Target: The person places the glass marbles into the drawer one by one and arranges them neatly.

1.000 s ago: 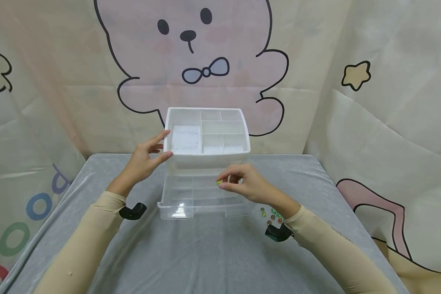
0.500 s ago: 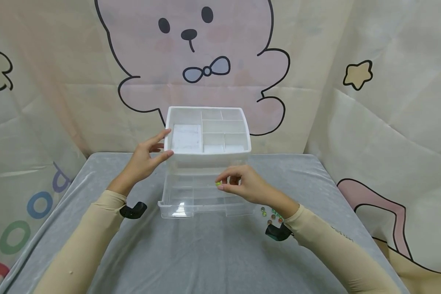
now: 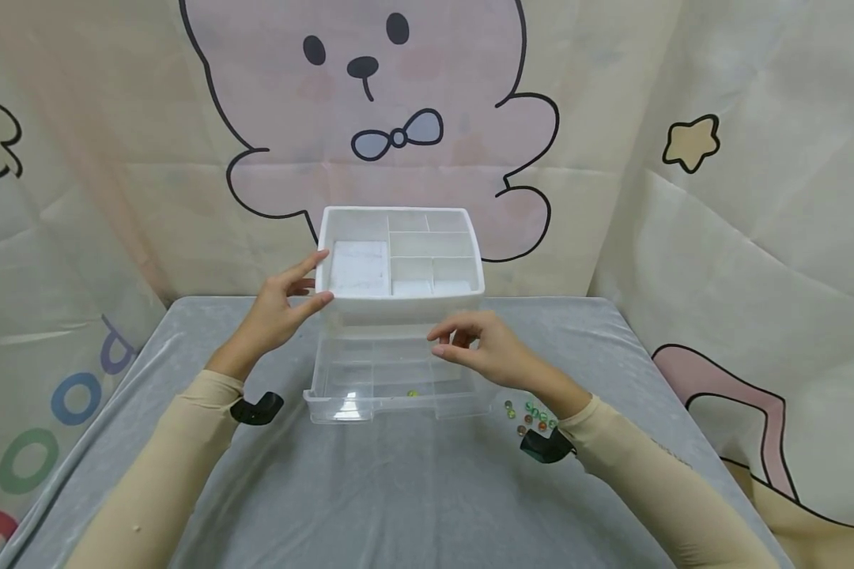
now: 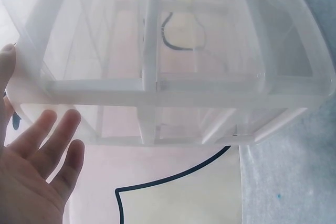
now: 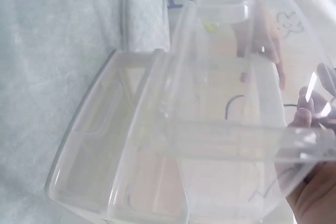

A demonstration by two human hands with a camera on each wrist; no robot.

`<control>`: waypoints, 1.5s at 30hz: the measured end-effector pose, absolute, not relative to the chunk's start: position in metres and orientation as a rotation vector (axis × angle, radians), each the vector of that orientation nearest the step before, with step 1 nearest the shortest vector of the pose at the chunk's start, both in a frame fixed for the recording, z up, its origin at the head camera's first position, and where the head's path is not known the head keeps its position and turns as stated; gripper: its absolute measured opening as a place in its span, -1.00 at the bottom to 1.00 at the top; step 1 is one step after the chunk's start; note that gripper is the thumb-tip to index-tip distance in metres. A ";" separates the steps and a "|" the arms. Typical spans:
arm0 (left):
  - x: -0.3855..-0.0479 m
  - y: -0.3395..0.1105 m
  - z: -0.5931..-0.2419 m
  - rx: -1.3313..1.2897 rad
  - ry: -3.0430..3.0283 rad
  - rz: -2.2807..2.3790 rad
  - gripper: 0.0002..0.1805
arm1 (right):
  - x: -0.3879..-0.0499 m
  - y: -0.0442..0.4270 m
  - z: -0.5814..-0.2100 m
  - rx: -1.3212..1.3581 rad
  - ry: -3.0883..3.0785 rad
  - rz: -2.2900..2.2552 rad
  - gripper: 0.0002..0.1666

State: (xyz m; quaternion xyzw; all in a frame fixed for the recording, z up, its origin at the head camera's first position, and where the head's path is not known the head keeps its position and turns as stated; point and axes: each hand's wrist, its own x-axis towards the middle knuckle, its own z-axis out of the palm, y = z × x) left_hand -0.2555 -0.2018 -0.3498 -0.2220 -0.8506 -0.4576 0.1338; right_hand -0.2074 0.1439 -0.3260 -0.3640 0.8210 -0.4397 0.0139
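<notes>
- Grey cloth-covered table (image 3: 370, 498), cartoon-printed backdrop (image 3: 612, 71).
- Yellow-green marble (image 3: 413, 393) inside the clear plastic drawer (image 3: 398, 408), near its front edge.
- Right hand (image 3: 482, 346) above, thumb and fingertips parted.
- Left hand (image 3: 273, 314), spread, touching the left edge of the white plastic tray (image 3: 359, 267).
- Coloured marbles (image 3: 543, 426) near the drawer's front right corner.

Close-fitting beige long sleeves (image 3: 160, 466) are worn with small black wrist cameras (image 3: 258, 409).

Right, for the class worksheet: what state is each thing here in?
White tray: uncovered, divided into compartments.
Clear section: extending out below the white tray.
Yellow-green marble: lying at the clear section's front.
Other marbles: loose on the cloth.
Left hand: touching the white tray's left edge.
Right hand: fingers bent, holding nothing visible.
</notes>
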 end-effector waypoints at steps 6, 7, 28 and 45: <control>-0.255 -0.203 -0.355 -0.629 -2.476 -1.335 -0.26 | -0.208 0.154 -0.326 -1.116 2.571 -1.476 -0.81; -0.255 -0.203 -0.355 -0.627 -2.474 -1.333 -0.26 | -0.209 0.156 -0.326 -1.119 2.567 -1.503 -0.81; -0.258 -0.203 -0.356 -0.656 -2.426 -1.346 -0.27 | -0.207 0.209 -0.340 -1.102 2.508 -1.912 -0.66; -0.257 -0.202 -0.355 -0.666 -2.425 -1.354 -0.26 | -0.206 0.252 -0.386 -0.793 2.606 -1.695 -0.77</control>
